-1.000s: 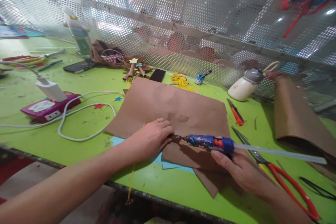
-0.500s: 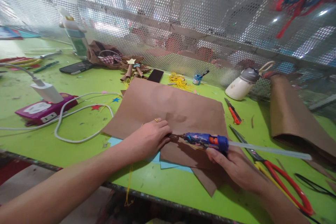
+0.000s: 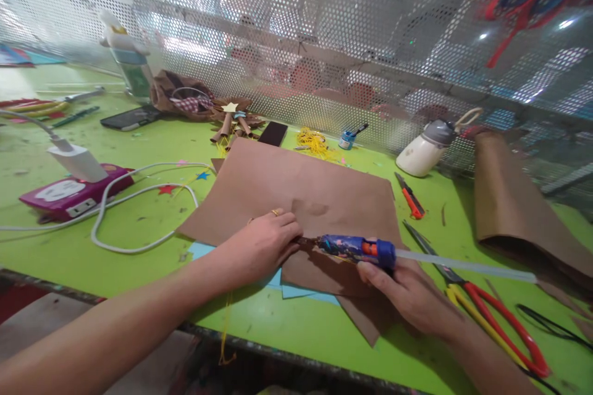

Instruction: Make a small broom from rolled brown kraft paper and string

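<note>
The right hand (image 3: 407,296) grips the glue gun (image 3: 343,248) close to the left hand (image 3: 266,238), bunched on the paper (image 3: 319,176), any pinch hidden; gluing seems under way, no finished join visible.

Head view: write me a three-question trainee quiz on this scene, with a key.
1. Which hand holds the glue gun?
2. True or false: the cutter lies on the brown sheet.
3. The glue stick juts from the glue gun's a) nozzle, b) rear, c) trigger.

Key:
1. The right hand.
2. False; it lies beside it, on the table.
3. b
</note>
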Available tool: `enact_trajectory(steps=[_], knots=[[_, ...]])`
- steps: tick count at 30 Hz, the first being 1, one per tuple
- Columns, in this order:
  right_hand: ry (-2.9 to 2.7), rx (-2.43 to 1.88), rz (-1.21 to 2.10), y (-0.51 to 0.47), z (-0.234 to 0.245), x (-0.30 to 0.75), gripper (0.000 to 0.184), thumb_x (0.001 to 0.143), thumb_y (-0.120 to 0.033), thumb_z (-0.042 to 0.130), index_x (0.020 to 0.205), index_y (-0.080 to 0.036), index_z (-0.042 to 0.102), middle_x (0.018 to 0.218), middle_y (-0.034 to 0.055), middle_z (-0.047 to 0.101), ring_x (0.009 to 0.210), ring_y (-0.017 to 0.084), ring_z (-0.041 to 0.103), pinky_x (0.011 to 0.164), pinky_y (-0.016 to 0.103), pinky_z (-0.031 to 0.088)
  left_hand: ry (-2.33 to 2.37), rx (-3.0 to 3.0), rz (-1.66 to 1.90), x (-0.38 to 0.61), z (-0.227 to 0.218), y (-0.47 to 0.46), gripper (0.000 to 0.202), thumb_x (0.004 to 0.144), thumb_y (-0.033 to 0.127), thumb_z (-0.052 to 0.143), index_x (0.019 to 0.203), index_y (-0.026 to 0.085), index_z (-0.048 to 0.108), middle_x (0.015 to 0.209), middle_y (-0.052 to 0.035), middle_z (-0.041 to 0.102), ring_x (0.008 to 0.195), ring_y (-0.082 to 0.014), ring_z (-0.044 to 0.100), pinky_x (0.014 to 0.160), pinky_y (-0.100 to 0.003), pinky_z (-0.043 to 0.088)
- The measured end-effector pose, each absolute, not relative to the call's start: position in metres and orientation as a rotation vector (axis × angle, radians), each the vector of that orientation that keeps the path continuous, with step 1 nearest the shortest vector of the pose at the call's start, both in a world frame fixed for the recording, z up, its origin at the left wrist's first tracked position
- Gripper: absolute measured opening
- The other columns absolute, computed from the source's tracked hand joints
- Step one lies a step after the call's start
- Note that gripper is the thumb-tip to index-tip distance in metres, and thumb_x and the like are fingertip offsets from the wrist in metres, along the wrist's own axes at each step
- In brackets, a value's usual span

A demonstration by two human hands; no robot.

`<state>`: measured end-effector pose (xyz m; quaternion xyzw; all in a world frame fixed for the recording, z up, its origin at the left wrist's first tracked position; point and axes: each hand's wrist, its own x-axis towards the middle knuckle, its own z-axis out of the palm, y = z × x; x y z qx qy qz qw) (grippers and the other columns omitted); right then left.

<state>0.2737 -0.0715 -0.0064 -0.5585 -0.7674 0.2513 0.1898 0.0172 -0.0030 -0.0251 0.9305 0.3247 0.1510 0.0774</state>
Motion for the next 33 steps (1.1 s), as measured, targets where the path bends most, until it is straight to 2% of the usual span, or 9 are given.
enact_trajectory(steps=[5,10,12,19,26,33], knots=[[-2.146,-1.611,0.75,-0.073,-0.007,0.28,0.04,0.091,-0.05,0.037,0.078,-0.021,0.062,0.07,0.0018,0.061,0.07,0.019,0.058,0.075,0.03,0.047,0.992,2.775,0.425,0.017,-0.025,-0.003,0.023,0.093,0.03,0.041,0.088,0.017,0.058,0.086,-0.006,0.057,0.08,-0.0179,0.051,0.07,-0.029,0.041],[-2.157,-1.518,0.808,-0.074,-0.004,0.275,0.034,0.092,-0.046,0.041,0.103,-0.025,0.064,0.094,0.0005,0.068,0.089,0.019,0.06,0.081,0.027,0.047,0.98,2.782,0.436,0.018,-0.025,-0.002,0.024,0.094,0.03,0.039,0.087,0.016,0.058,0.086,-0.0061,0.057,0.08,-0.0177,0.051,0.071,-0.029,0.041],[-2.142,-1.493,0.803,-0.074,-0.003,0.273,0.034,0.092,-0.045,0.04,0.106,-0.025,0.064,0.097,0.0,0.068,0.091,0.019,0.06,0.082,0.026,0.046,0.968,2.788,0.449,0.018,-0.026,-0.002,0.024,0.094,0.03,0.039,0.087,0.016,0.058,0.085,-0.006,0.056,0.079,-0.0175,0.05,0.071,-0.029,0.041],[-2.12,-1.634,0.752,-0.074,-0.007,0.28,0.04,0.09,-0.051,0.039,0.086,-0.021,0.065,0.074,0.0015,0.064,0.069,0.018,0.057,0.069,0.028,0.047,0.97,2.79,0.454,0.016,-0.026,-0.002,0.024,0.094,0.029,0.039,0.088,0.016,0.058,0.084,-0.0057,0.055,0.079,-0.0175,0.05,0.07,-0.029,0.041],[-2.135,-1.622,0.738,-0.073,-0.002,0.281,0.041,0.091,-0.051,0.037,0.072,-0.021,0.058,0.07,0.0019,0.06,0.069,0.017,0.056,0.066,0.027,0.045,0.981,2.782,0.46,0.017,-0.024,-0.004,0.025,0.094,0.03,0.039,0.086,0.016,0.059,0.085,-0.0063,0.056,0.078,-0.0173,0.05,0.069,-0.029,0.04],[-2.122,-1.615,0.718,-0.073,-0.004,0.278,0.038,0.09,-0.05,0.039,0.075,-0.021,0.059,0.071,0.001,0.06,0.069,0.017,0.056,0.068,0.027,0.047,0.975,2.777,0.491,0.017,-0.025,-0.003,0.024,0.094,0.029,0.04,0.088,0.015,0.059,0.085,-0.0065,0.056,0.078,-0.0171,0.051,0.07,-0.029,0.041]])
